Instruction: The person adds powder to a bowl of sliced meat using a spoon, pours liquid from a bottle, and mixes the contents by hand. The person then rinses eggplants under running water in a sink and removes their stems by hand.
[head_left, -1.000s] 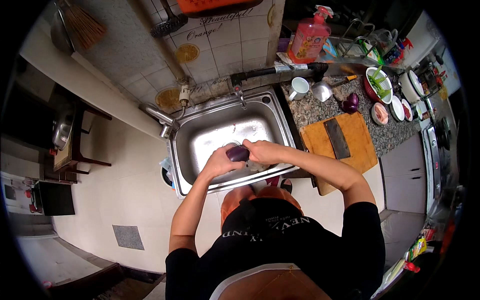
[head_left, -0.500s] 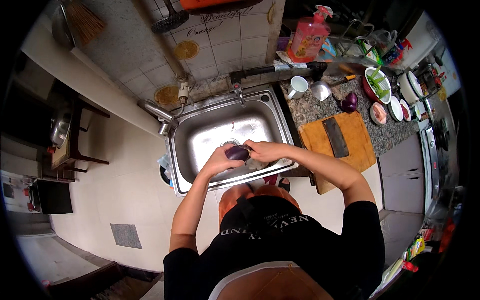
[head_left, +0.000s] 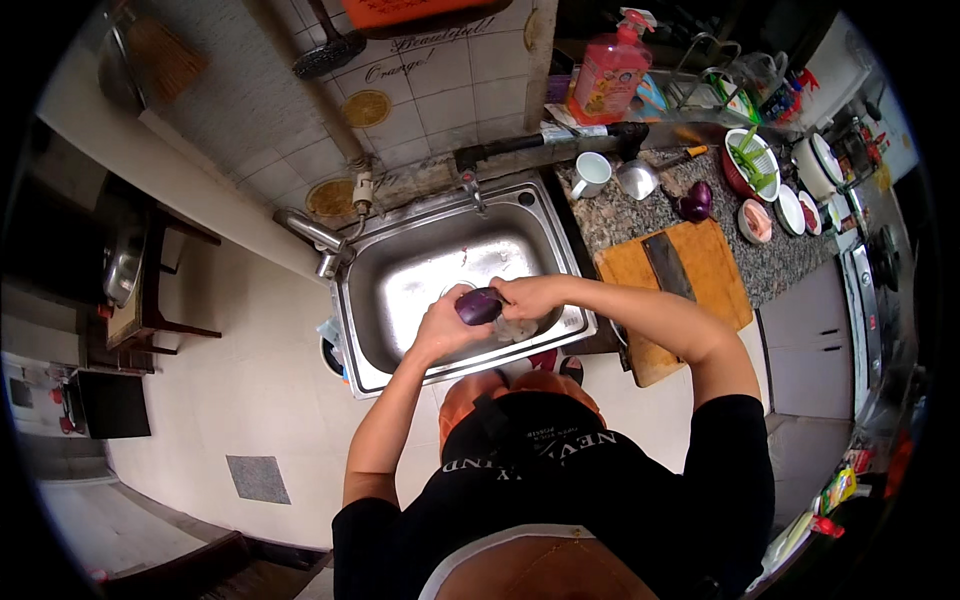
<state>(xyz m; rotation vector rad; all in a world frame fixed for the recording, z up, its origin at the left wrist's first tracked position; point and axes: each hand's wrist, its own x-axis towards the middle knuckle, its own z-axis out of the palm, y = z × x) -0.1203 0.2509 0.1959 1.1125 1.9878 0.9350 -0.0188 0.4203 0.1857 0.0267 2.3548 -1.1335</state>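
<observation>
Over the near side of the steel sink (head_left: 385, 345) I hold a short, glossy dark-purple eggplant (head_left: 479, 306). My left hand (head_left: 445, 327) is wrapped round its body from the left. At its right end, my right hand (head_left: 524, 297) is closed with the fingertips pinching the tip. Whether a small tool is in those fingers is hidden. Below my right hand, something pale and whitish (head_left: 515, 330) lies in the sink, too unclear to name.
Right of the sink, a cleaver (head_left: 668, 265) lies on a wooden cutting board (head_left: 625, 265). Behind it are more purple eggplants (head_left: 694, 203), a ladle (head_left: 637, 180), a white mug (head_left: 591, 174), and a basket of green vegetables (head_left: 762, 185). The tap (head_left: 472, 192) stands at the sink's back.
The eggplant has turned slightly in my left hand and shows more of its side. My right hand stays at its right end. The view has shifted a little.
</observation>
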